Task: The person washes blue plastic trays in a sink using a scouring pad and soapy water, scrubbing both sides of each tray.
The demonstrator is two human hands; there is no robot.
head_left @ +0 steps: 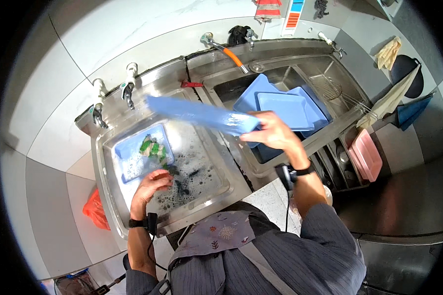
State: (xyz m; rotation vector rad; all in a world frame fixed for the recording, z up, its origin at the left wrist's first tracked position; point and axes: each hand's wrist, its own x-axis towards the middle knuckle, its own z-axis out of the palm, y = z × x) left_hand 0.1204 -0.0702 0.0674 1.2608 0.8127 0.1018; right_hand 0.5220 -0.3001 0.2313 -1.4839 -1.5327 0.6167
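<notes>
My right hand (275, 132) grips the end of a light blue plastic tray (202, 115). The tray is tilted edge-on over the divider between the basins and smeared by motion. My left hand (155, 184) hangs over the soapy left basin (209, 196) with its fingers curled. A small dark green piece (171, 169) shows at its fingertips; whether it is held is hard to make out. Beside that hand, another light blue tray (125, 162) lies in the suds, with a crumpled green and whitish cloth or pad (152, 147) in it.
Several blue trays (285, 110) are stacked in the right basin, below an orange hose (235, 60) on a tap. A wire strainer (332, 91) lies farther right. Pink trays (366, 155) stand by a metal rack. Two taps (128, 93) jut from the left wall. A red-handled tool (191, 84) lies on the rim.
</notes>
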